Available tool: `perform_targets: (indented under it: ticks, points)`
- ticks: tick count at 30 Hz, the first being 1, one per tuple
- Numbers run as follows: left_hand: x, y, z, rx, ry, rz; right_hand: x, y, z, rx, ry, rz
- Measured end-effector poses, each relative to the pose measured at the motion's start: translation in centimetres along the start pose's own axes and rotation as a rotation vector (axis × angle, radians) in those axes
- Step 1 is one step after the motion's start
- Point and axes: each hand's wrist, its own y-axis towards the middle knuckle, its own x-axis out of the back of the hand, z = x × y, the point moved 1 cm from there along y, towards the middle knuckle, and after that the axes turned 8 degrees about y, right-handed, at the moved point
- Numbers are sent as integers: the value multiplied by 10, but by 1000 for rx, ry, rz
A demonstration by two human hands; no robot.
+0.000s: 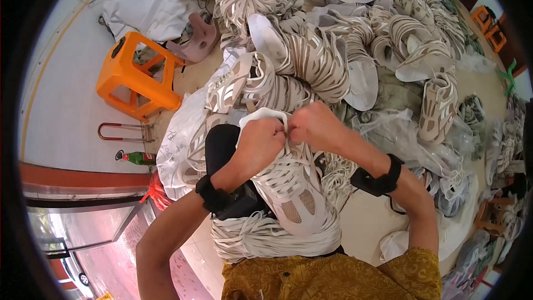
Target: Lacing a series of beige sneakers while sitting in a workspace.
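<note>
Shoe [294, 203], pale with beige panels, is held over a lap, its toe pointed toward a mustard patterned shirt [333, 278] and its collar turned away. The collar is grasped at its rim: the fingers of the left hand [260, 143] and of the right hand [315, 126] are curled closed on it, nearly touching. Whether a lace end is also pinched cannot be told, as the view is blocked by the knuckles. Beneath the toe, a bundle of loose laces [244, 239] is spread; strands could be tangled or dragged off the lap if caught as the shoe is turned. The soft collar might be let slip if pulled harder from one side. Black bands [210, 193] are worn on both wrists, and a strand could be snagged by their bulky cases. Beyond, similar shoes [322, 69] are heaped, near enough that some might be toppled by a forward push. To the left, a white sack [180, 136], a green bottle [139, 157] and an orange stool [169, 83] are seen; to the right, clear plastic bags [400, 133] are strewn.
</note>
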Motion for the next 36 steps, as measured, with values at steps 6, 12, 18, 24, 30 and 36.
perform_targets:
  ticks: [6, 12, 18, 24, 30, 36]
  points:
    - [3, 1, 3, 35, -38, 29, -28, -25, -4, 225, -17, -319]
    - [-5, 2, 9, -34, 24, 33, -28, -24, 6, 313, -235, -352]
    - [-1, 1, 11, -8, -174, 78, -35, -22, -9, 267, -135, -323]
    - [-2, 19, 17, -221, 185, 201, -29, -17, -9, 140, -30, -271]
    - [14, 4, 10, -265, 341, 206, -19, -20, -9, -329, 805, -243]
    - [90, -42, 2, 145, -595, 205, -27, -16, -32, -374, 1108, -96]
